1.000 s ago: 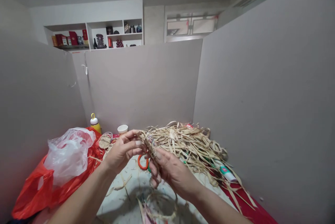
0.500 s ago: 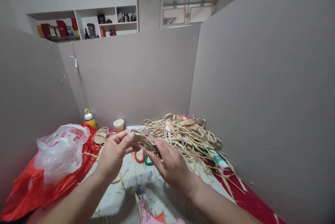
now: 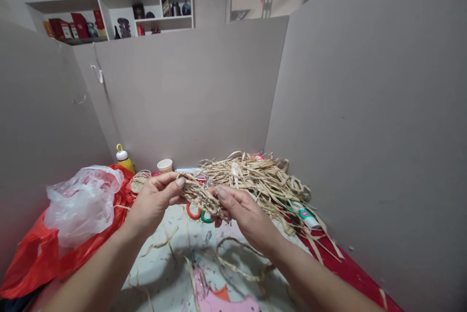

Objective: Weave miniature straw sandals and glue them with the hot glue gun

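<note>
A small woven straw piece [image 3: 200, 194] is held up between both hands above the table. My left hand [image 3: 155, 202] pinches its left end, thumb on top. At its right end, the fingers and thumb of my right hand [image 3: 242, 212] are closed on it. A braided straw cord [image 3: 237, 269] loops below my right hand over the table. Behind the woven piece lie scissors with one orange and one green handle loop [image 3: 207, 217], partly hidden. The pink glue gun [image 3: 219, 300] rests at the front edge of view.
A heap of dry straw strips [image 3: 251, 178] covers the back right, beside a white and green tube [image 3: 309, 217]. At left are a red plastic bag [image 3: 36, 249], a clear bag [image 3: 85, 200], a yellow bottle [image 3: 124, 159] and a paper cup [image 3: 165, 165]. Grey partitions [image 3: 182, 93] enclose the table.
The woven piece has been turned so more of its face shows, and my right thumb now lies on top. A braided cord loop has come into view below my right hand.
</note>
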The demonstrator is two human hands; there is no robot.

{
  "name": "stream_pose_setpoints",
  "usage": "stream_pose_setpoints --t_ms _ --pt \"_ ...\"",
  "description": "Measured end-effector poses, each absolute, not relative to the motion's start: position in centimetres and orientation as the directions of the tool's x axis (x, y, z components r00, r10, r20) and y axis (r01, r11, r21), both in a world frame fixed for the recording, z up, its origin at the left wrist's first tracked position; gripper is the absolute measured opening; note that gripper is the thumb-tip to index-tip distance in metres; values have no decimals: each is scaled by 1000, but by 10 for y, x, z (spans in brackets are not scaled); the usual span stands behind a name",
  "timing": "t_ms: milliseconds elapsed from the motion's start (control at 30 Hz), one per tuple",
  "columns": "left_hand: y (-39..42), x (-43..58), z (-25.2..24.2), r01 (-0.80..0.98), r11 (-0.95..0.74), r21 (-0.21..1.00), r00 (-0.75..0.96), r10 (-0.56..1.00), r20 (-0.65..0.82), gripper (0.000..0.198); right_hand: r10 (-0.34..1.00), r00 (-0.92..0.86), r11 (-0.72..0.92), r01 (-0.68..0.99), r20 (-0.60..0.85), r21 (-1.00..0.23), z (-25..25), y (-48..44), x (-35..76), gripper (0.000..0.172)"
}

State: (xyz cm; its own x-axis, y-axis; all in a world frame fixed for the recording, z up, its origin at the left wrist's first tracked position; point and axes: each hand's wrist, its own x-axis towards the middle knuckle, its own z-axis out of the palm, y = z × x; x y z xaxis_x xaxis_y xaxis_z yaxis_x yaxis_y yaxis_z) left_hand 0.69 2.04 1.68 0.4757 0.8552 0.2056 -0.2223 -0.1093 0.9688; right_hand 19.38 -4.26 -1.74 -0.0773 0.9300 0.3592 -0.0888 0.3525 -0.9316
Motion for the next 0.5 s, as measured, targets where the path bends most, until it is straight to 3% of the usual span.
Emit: stream_pose_setpoints --t_ms 267,400,500 --pt "21 5 18 -95 -193 977 440 872 215 23 950 -5 311 -89 313 -946 -24 -35 198 23" --pt "18 9 18 -104 -277 955 369 881 296 23 849 120 496 153 514 -855 -25 -39 195 18" --pt "15 11 16 -120 -348 930 349 862 368 16 758 87 595 313 646 -740 -26 -40 193 10"
